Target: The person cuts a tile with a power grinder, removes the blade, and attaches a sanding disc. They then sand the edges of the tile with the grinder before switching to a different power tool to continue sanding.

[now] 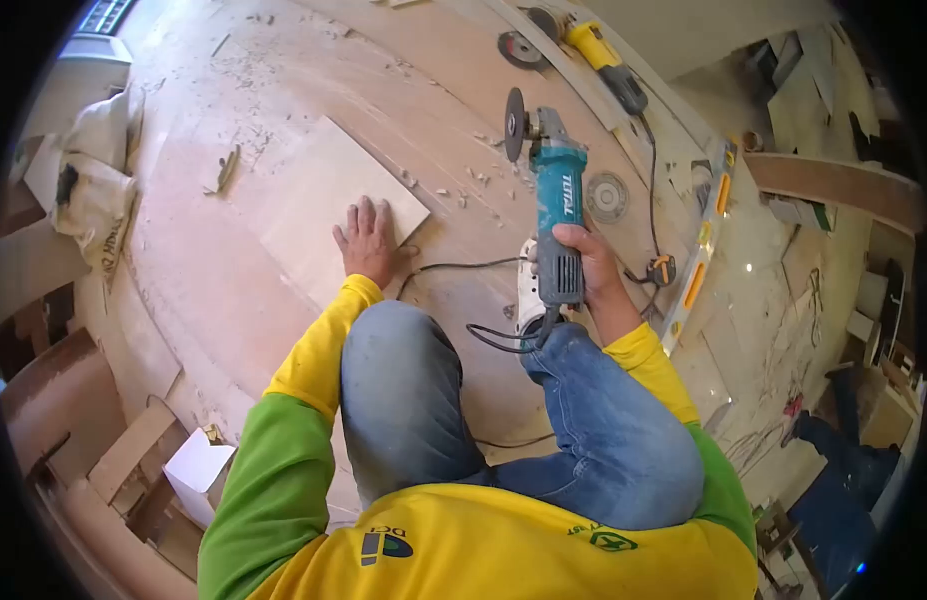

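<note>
**Teal grinder [559, 215] in right hand [595, 265]; pale panel [328, 180] under left hand [367, 243]**

Right hand: closed around the lower body of the grinder, with the thumb laid across the casing. The tool is held upright in view above the right knee, its lettering reading "TOTAL". Its dark disc [514, 125] sits at the far end, on the left side of the head, clear of the panel.

Left hand: spread flat on the near part of the panel, palm down, fingers apart, gripping nothing. The panel lies on the dusty floor [433, 130], ahead of the left knee.

Cord: a black cord [483, 340] loops at the grinder's lower end, near a white shoe [529, 290].

Surroundings: a round metal plate [607, 197] lies just right of the grinder. Farther off, a yellow power tool [601, 58] rests near the edge of the floor area. A level [701, 250] with orange openings lies to the right, near a plug [661, 270]. Small chips are scattered beyond the panel. A pale sack [98, 195] stands at the far left.
</note>
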Demonstrator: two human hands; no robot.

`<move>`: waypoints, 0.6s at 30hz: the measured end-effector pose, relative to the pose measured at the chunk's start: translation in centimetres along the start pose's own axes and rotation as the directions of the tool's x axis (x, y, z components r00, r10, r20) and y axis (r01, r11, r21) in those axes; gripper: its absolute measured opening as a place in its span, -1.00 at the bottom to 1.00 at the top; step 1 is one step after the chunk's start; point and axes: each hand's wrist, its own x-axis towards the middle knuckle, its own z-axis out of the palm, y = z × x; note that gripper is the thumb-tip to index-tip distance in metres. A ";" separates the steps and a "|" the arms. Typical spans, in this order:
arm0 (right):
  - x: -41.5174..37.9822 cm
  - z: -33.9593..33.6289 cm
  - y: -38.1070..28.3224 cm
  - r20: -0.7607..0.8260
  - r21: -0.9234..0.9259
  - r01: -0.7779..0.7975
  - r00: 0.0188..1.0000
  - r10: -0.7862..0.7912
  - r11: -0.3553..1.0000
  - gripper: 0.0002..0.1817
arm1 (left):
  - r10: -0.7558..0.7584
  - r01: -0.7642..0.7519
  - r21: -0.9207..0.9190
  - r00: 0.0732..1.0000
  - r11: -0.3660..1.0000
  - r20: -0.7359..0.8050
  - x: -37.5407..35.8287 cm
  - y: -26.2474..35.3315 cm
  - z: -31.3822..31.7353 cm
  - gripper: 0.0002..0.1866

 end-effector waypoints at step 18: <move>3.6 1.3 -0.7 -0.046 0.073 0.063 0.997 -0.059 0.995 -0.60 | 0.344 0.029 -0.865 0.911 0.500 0.229 -4.4 16.0 -12.4 -0.29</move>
